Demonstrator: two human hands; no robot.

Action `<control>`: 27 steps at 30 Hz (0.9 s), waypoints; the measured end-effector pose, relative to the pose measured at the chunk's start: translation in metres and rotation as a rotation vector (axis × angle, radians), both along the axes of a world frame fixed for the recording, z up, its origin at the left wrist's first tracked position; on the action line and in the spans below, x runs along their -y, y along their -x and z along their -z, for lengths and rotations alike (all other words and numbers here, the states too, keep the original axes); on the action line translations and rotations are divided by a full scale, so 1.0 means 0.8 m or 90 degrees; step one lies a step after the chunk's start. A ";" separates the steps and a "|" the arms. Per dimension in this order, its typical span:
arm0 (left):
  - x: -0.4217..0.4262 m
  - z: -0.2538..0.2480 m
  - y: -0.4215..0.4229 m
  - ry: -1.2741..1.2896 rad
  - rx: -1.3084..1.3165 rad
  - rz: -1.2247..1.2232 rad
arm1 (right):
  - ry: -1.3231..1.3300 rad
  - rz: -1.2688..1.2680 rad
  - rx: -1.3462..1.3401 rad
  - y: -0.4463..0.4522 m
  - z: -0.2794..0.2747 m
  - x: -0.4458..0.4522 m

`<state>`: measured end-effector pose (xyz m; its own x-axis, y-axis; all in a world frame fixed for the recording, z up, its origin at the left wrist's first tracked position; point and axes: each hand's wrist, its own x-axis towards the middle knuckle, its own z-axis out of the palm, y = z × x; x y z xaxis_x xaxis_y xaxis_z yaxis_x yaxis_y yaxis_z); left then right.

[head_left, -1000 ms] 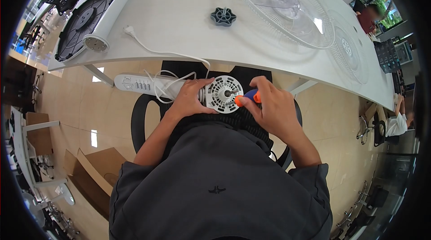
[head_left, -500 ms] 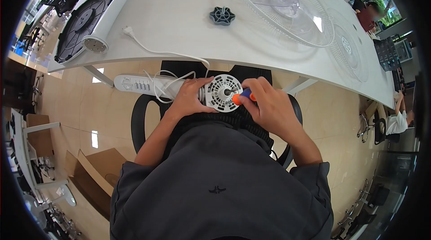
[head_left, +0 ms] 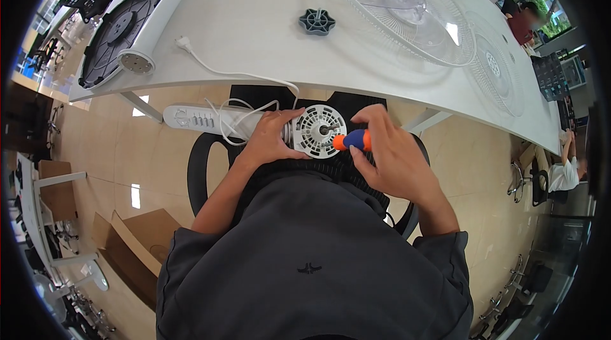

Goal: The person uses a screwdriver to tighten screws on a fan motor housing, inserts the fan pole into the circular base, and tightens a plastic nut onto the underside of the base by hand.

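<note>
The left hand point(head_left: 272, 138) has its thumb and forefinger spread wide and curled round a white plastic motor housing with a round slotted face point(head_left: 310, 138), which sits over the lap below the table edge; the hand covers much of its neck. In the right hand point(head_left: 400, 160), the forefinger and thumb stand apart around a blue-and-orange screwdriver handle point(head_left: 356, 141). The other fingers are hidden, so how firmly they hold it cannot be told. The tip of the tool, by the slotted face, is hard to make out.

Loops of thin white cord point(head_left: 237, 125) partly cover the long white control panel point(head_left: 191, 118), whose markings are too small to read. On the table, the clear round fan guard point(head_left: 439, 38) is cut off at the top edge. A dark winged emblem point(head_left: 309, 269) marks the grey shirt point(head_left: 280, 232).
</note>
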<state>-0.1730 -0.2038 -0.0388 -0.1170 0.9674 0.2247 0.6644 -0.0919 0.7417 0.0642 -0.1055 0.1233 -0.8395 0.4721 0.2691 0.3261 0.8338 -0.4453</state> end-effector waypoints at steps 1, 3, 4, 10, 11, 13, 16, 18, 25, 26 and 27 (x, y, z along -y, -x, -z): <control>-0.001 0.000 0.000 -0.008 0.007 -0.002 | 0.016 -0.060 -0.068 0.000 0.006 -0.002; -0.001 0.000 -0.001 -0.007 0.005 0.000 | -0.011 -0.006 -0.025 -0.002 0.018 0.000; -0.001 0.000 0.000 -0.004 0.001 0.000 | -0.037 0.046 0.016 -0.001 0.024 0.001; 0.000 0.000 0.000 -0.004 -0.004 0.000 | -0.120 0.013 -0.133 0.017 0.033 0.005; -0.001 0.000 0.000 -0.003 -0.003 0.000 | -0.120 0.014 -0.132 0.016 0.024 0.006; 0.000 0.000 0.000 0.003 0.010 0.000 | -0.027 -0.065 -0.122 0.012 0.010 0.007; 0.000 0.000 -0.001 -0.008 -0.003 -0.004 | -0.015 0.083 0.246 0.001 0.007 0.002; -0.002 0.002 0.000 -0.015 -0.005 0.002 | -0.033 0.088 0.154 -0.001 0.008 0.002; -0.002 0.002 0.001 -0.016 -0.007 0.004 | -0.040 0.039 0.009 -0.002 0.023 -0.001; -0.002 0.003 0.001 -0.015 -0.006 0.004 | -0.039 0.039 0.010 -0.001 0.026 -0.002; -0.001 0.002 0.001 -0.015 -0.006 0.005 | -0.035 0.061 0.017 0.001 0.028 -0.003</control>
